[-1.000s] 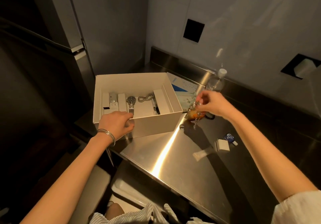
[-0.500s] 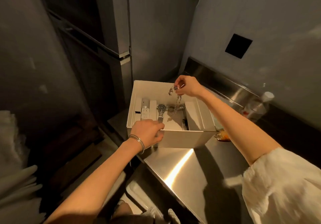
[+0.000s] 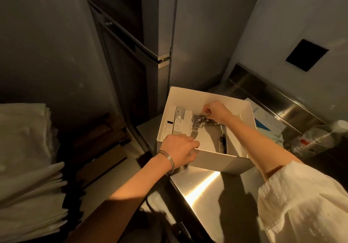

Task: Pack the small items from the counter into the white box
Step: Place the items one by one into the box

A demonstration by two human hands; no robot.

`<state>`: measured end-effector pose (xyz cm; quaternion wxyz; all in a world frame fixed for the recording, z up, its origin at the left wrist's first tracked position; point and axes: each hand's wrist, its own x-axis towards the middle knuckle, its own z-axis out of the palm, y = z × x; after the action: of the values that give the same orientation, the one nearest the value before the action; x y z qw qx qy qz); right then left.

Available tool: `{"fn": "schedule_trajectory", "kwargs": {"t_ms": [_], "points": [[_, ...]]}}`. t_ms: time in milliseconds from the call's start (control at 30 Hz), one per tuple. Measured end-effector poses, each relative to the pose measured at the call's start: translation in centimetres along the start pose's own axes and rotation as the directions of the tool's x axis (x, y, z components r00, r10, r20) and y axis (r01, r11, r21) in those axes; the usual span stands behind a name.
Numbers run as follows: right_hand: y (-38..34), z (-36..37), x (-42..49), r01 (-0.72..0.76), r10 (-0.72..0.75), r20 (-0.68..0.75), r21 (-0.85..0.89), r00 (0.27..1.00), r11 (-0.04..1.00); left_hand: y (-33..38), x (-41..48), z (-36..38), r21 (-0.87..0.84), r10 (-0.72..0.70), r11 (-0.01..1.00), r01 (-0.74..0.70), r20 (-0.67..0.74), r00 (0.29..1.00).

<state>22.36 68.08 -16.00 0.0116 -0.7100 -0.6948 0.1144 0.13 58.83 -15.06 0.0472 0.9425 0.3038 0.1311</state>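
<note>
The open white box (image 3: pixel 218 162) stands at the left end of the steel counter (image 3: pixel 207 195). My left hand (image 3: pixel 178 150) grips its near wall at the front left corner. My right hand (image 3: pixel 214 110) is lowered inside the box and pinches a silver chain (image 3: pixel 211 123) that lies partly on the box floor. Beside it rests a wristwatch (image 3: pixel 195 124) with a metal band. White small items (image 3: pixel 178 119) line the box's left side, and a dark pen (image 3: pixel 223 144) lies near the right wall.
A tall steel fridge (image 3: pixel 150 35) rises behind the box. A blue and white paper (image 3: pixel 267 122) and a clear plastic bottle (image 3: pixel 320 135) lie on the counter to the right. Folded white cloths (image 3: pixel 28 167) are stacked at the left. A raised steel ledge runs along the wall.
My right hand carried the chain from the counter over the box, then dropped down inside it. The chain no longer dangles. The view swung left. My left hand stayed on the box.
</note>
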Motion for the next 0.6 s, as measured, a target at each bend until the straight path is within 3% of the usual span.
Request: {"fn": "schedule_trajectory", "kwargs": {"t_ms": [300,433,600], "points": [[1.3,-2.7,-3.7,-0.042,0.050,-0.034,0.211,0.998,0.977,-0.2,0.0,0.2,0.043,0.000,0.999,0.001,-0.022,1.000],[2.3,-5.2,-9.3,-0.040,0.033,0.029,0.275,0.999,0.961,-0.4,0.0,0.2,0.062,0.018,0.998,-0.018,-0.004,1.000],[3.8,-7.2,-18.0,-0.090,0.131,-0.077,0.401,0.988,0.912,-0.7,0.1,0.8,0.035,0.041,0.999,-0.039,-0.058,0.997]]}}
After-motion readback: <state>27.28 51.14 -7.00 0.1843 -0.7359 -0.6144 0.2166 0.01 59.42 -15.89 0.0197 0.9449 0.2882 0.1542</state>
